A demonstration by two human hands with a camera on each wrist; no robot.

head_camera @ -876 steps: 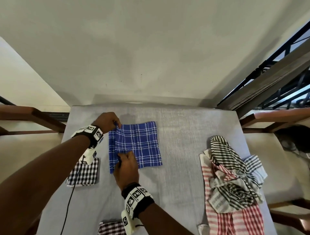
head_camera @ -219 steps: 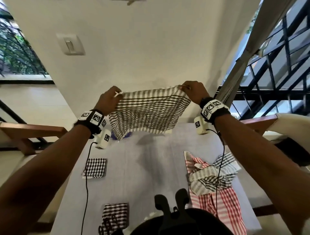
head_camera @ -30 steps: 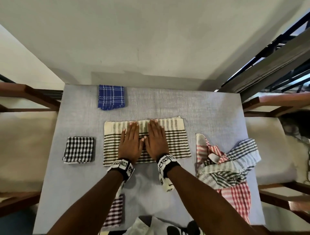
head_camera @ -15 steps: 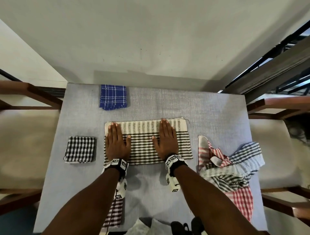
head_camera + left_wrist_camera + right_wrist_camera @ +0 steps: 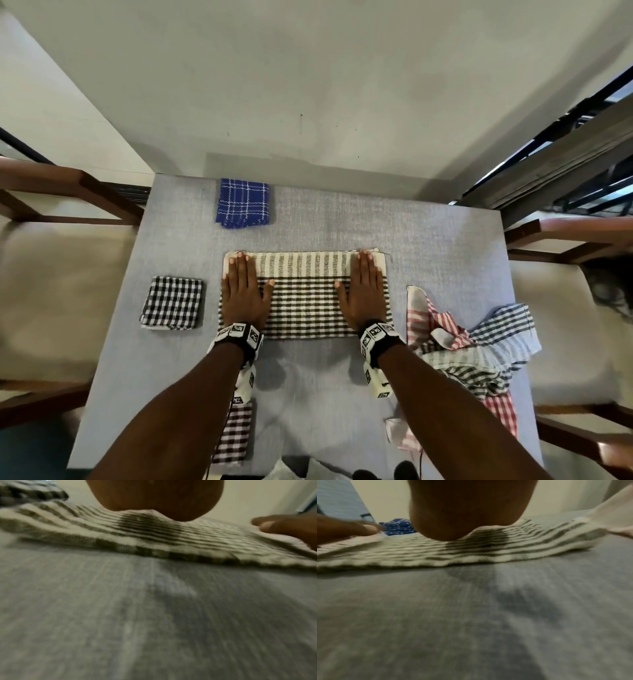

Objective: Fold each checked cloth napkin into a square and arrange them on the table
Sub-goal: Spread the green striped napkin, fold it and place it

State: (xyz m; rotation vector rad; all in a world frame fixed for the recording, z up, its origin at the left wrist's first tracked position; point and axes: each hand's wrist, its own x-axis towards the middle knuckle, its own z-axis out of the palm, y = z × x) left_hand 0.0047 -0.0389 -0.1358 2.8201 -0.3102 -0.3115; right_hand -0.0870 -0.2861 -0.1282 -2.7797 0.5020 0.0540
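A brown-and-cream checked napkin (image 5: 305,294) lies folded into a wide rectangle at the middle of the grey table (image 5: 445,246). My left hand (image 5: 241,291) presses flat on its left end and my right hand (image 5: 364,291) presses flat on its right end, fingers straight. In the wrist views each palm sits on the striped cloth (image 5: 154,534) (image 5: 488,547). Folded squares lie around: a blue one (image 5: 243,202) at the back, a black-and-white one (image 5: 172,303) at the left, a maroon checked one (image 5: 234,433) near the front edge, partly under my left arm.
A heap of unfolded napkins (image 5: 472,346), red-checked and blue-grey striped, lies on the table's right side. Wooden chairs (image 5: 68,192) stand to the left and right. A wall runs behind the table's far edge.
My hands have slid apart from the middle of the napkin out to its two ends, staying flat on the cloth.
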